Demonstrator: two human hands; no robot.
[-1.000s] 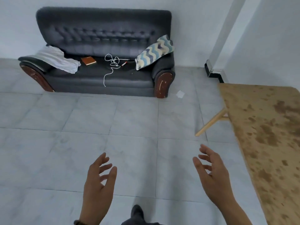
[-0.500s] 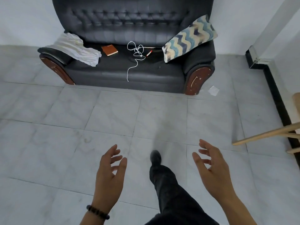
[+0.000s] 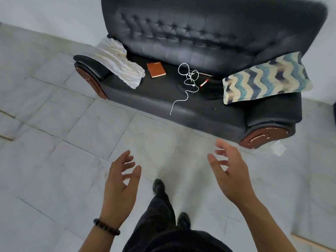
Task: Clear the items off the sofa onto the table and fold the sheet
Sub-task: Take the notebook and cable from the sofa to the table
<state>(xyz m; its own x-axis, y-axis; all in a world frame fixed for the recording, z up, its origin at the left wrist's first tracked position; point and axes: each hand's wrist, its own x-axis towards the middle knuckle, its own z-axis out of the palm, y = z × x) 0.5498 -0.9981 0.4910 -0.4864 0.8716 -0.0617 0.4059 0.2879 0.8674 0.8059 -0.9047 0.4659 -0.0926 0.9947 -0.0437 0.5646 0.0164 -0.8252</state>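
Note:
A dark sofa (image 3: 209, 39) fills the top of the head view. A crumpled white sheet (image 3: 120, 63) lies over its left armrest and seat. On the seat lie an orange notebook (image 3: 156, 70), a tangled white cable (image 3: 189, 79) that trails over the front edge, and a red marker (image 3: 204, 83). A thin stick (image 3: 206, 74) lies behind the marker. A zigzag-patterned pillow (image 3: 265, 80) leans on the right armrest. My left hand (image 3: 121, 184) and my right hand (image 3: 229, 171) hover over the floor in front of the sofa, fingers spread, holding nothing.
Grey tiled floor (image 3: 54, 133) stretches between me and the sofa. A scrap of white paper (image 3: 278, 148) lies on the floor by the sofa's right foot. A pale wooden edge (image 3: 312, 242) shows at the bottom right. My legs and shoes (image 3: 160, 188) are below.
I have stepped closer to the sofa, which now looks larger and nearer. The table has dropped out of view on the right. Both hands stay empty with fingers spread.

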